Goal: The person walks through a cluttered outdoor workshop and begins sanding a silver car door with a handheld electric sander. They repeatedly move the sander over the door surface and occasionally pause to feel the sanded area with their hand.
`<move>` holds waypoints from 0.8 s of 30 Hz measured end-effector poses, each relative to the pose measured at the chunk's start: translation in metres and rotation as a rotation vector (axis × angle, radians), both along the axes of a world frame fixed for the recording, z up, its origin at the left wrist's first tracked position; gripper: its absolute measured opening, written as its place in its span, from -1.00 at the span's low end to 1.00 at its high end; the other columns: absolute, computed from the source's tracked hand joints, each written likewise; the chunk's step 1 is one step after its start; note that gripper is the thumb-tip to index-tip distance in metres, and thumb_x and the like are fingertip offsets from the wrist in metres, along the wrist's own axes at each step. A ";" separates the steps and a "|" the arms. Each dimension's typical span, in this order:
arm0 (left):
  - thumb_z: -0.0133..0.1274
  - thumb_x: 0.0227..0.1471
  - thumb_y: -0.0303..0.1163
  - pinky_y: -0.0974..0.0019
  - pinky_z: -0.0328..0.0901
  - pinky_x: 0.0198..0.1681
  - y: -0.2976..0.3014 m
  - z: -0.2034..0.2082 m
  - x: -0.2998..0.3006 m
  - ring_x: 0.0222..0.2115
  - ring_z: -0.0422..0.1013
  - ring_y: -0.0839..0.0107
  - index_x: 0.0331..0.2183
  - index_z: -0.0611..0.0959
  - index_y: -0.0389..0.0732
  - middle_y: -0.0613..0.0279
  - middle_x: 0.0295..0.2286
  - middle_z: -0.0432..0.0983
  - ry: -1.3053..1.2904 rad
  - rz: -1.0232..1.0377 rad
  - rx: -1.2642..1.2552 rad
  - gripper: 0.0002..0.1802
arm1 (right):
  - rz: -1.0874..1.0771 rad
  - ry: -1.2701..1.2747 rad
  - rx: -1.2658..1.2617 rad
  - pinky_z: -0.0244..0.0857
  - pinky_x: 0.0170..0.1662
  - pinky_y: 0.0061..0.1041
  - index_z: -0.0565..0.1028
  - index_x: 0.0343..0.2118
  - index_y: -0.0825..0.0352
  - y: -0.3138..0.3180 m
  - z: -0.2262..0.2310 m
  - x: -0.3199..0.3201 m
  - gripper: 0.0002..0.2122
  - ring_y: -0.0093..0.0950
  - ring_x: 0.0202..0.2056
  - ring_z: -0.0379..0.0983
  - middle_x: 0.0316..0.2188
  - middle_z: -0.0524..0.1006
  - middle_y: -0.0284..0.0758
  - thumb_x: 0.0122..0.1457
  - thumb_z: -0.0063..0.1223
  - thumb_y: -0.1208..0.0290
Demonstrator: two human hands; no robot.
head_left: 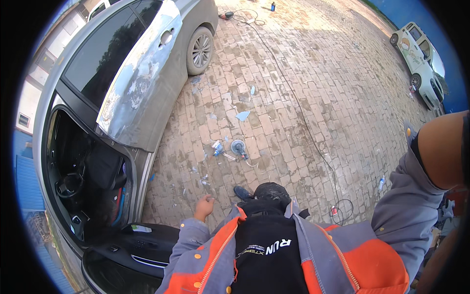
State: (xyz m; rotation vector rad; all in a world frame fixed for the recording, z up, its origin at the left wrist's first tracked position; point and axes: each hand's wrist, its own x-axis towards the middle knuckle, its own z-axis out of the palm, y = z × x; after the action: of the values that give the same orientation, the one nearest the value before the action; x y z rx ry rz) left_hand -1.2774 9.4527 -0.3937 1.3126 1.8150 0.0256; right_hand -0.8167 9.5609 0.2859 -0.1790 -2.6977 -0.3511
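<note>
My left hand point(203, 208) hangs low beside the open front doorway of a silver car, its fingers curled in with nothing visible in them. My right forearm point(443, 147) is raised at the right edge, and its hand lies outside the picture. Ahead of my left hand stands the car's rear door point(142, 83), its upper part sanded to pale, patchy bare areas. On the paving ahead of my feet lies a round sander-like tool point(238, 147) with a disc. Beside it is a crumpled blue-and-white thing point(217, 148). Neither is touched by my hands.
The open front door point(132, 252) reaches out at the lower left. A long dark cable point(298, 105) crosses the brick paving. Blue scraps point(243, 115) lie scattered about. An orange-and-black power tool point(226, 15) lies near the rear wheel. A white van point(420, 61) stands far right.
</note>
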 end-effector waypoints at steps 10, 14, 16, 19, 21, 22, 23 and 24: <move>0.22 0.25 -0.02 0.05 0.47 0.11 0.047 0.001 -0.065 0.00 0.64 0.00 0.19 0.67 -0.20 -0.12 -0.03 0.73 0.025 0.306 -0.073 -0.39 | -0.657 0.143 -1.443 0.30 0.39 -0.10 0.17 0.54 0.30 0.261 -0.328 0.000 -0.01 -0.14 0.33 0.44 0.41 0.41 -0.09 0.10 0.57 0.26; 0.22 0.24 -0.02 0.02 0.47 0.11 0.094 0.013 -0.115 0.02 0.63 -0.05 0.23 0.64 -0.12 -0.11 0.00 0.71 0.044 0.335 -0.132 -0.37 | -0.840 0.002 -1.822 0.47 0.25 -0.17 0.27 0.48 0.36 0.239 -0.568 -0.044 -0.17 -0.08 0.24 0.54 0.33 0.49 0.01 0.22 0.46 0.20; 0.21 0.25 -0.03 -0.01 0.46 0.12 0.155 0.029 -0.146 0.04 0.61 -0.08 0.26 0.60 -0.15 -0.11 0.02 0.70 0.093 0.292 -0.062 -0.35 | -0.925 -0.049 -1.893 0.48 0.23 -0.18 0.31 0.46 0.37 0.214 -0.640 -0.071 -0.20 -0.07 0.20 0.57 0.26 0.55 0.01 0.23 0.43 0.16; 0.23 0.24 -0.07 -0.04 0.42 0.18 0.300 0.060 -0.207 0.11 0.55 -0.10 0.27 0.55 -0.18 -0.09 0.10 0.64 0.317 0.061 0.093 -0.32 | -1.056 -0.120 -1.876 0.48 0.21 -0.18 0.35 0.42 0.38 0.190 -0.699 -0.118 -0.24 -0.09 0.16 0.60 0.19 0.61 0.01 0.23 0.39 0.12; 0.26 0.21 -0.11 -0.06 0.33 0.28 0.422 0.081 -0.256 0.22 0.45 -0.10 0.28 0.54 -0.18 -0.07 0.21 0.54 0.366 -0.116 0.388 -0.31 | -1.149 -0.189 -1.873 0.48 0.21 -0.19 0.39 0.40 0.38 0.188 -0.727 -0.151 -0.26 -0.10 0.15 0.62 0.15 0.64 0.01 0.24 0.37 0.11; 0.23 0.23 -0.05 -0.11 0.16 0.42 0.485 0.091 -0.282 0.35 0.28 -0.07 0.35 0.47 -0.07 0.00 0.38 0.32 0.487 -0.191 0.427 -0.26 | -1.213 -0.180 -1.929 0.46 0.23 -0.20 0.42 0.37 0.38 0.191 -0.743 -0.167 -0.30 -0.11 0.15 0.61 0.14 0.64 0.00 0.24 0.37 0.12; 0.25 0.23 -0.05 -0.17 0.03 0.49 0.547 0.101 -0.307 0.43 0.15 -0.08 0.40 0.40 -0.07 0.01 0.45 0.18 0.634 -0.299 0.518 -0.19 | -1.257 -0.060 -1.913 0.46 0.23 -0.20 0.43 0.36 0.39 0.196 -0.760 -0.182 -0.31 -0.11 0.15 0.61 0.13 0.65 -0.01 0.25 0.36 0.12; 0.26 0.23 -0.05 -0.16 -0.06 0.54 0.605 0.112 -0.331 0.48 0.05 -0.04 0.46 0.30 -0.06 0.03 0.50 0.06 0.771 -0.369 0.584 -0.10 | -1.315 -0.027 -1.934 0.46 0.23 -0.20 0.43 0.36 0.39 0.200 -0.777 -0.196 -0.31 -0.10 0.15 0.61 0.12 0.65 -0.01 0.25 0.36 0.12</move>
State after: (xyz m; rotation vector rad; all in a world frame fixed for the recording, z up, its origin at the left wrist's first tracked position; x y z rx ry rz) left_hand -1.6085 10.0574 -0.2812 2.2900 2.2459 -0.1886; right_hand -1.0125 9.7608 -0.4907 -2.2038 -1.4324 1.8760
